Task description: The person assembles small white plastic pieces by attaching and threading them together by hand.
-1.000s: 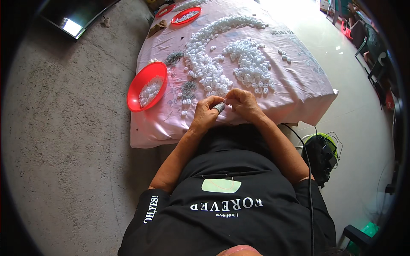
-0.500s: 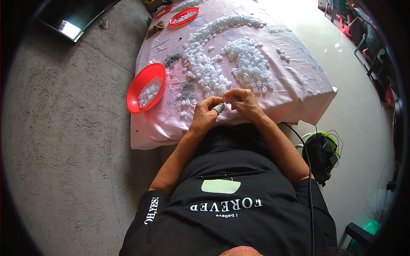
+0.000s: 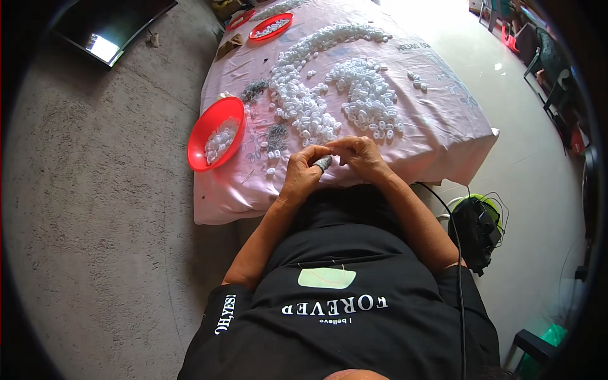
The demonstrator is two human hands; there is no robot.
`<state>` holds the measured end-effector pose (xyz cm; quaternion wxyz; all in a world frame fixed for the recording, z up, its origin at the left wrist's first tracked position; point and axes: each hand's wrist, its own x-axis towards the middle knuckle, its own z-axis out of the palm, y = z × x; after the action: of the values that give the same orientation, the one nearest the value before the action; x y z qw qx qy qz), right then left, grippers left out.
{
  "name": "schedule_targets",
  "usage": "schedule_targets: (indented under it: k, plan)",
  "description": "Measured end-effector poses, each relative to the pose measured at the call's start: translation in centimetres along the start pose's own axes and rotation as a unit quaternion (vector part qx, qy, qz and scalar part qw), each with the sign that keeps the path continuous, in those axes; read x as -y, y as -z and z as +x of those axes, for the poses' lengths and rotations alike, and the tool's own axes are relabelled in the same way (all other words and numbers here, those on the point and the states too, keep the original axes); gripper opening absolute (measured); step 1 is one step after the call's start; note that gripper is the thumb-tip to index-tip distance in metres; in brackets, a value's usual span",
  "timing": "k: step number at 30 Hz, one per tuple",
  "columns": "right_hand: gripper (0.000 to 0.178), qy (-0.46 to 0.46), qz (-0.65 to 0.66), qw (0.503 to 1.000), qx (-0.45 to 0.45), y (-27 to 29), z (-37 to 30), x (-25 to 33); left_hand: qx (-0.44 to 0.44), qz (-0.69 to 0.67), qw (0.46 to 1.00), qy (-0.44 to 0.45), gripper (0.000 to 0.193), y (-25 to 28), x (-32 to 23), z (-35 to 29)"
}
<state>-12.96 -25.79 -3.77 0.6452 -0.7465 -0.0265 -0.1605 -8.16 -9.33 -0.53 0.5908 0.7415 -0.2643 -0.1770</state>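
Pieces (image 3: 305, 107), white and oval, are heaped right of the big red bowl (image 3: 211, 121) on my feed. I've got the left hand (image 3: 301, 175) and right hand (image 3: 360, 156) right of the bowl too, fingertips bunched together, can't tell on what. Wiry grey tufts (image 3: 277, 137) sit just right of it; smaller red dish (image 3: 256, 33) well beyond.

Two bare hands (image 3: 360, 157) are showing. Three round red plastic bowls (image 3: 201, 136), three large heaps of small white oval pieces (image 3: 367, 95) and two tangled grey clumps (image 3: 277, 137) are sharing one pale-pink patterned cloth (image 3: 437, 136); individual white pieces are defying count.
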Motion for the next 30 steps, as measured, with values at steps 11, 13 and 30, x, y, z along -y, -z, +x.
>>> schedule_targets:
  k: [11,13,30]
  plan:
    - [0.014,-0.036,-0.049,0.998,0.010,0.4,0.1,0.6,-0.062,0.095,0.992,-0.063,0.021,0.5,-1.4,0.6]
    - [0.014,-0.028,-0.065,0.997,0.013,0.3,0.0,0.7,-0.060,0.133,0.985,-0.093,0.023,0.5,-1.5,0.7]
    - [0.017,0.002,-0.136,0.991,0.020,0.4,-0.2,1.0,-0.033,0.252,0.955,-0.155,0.032,0.6,-3.0,0.4]
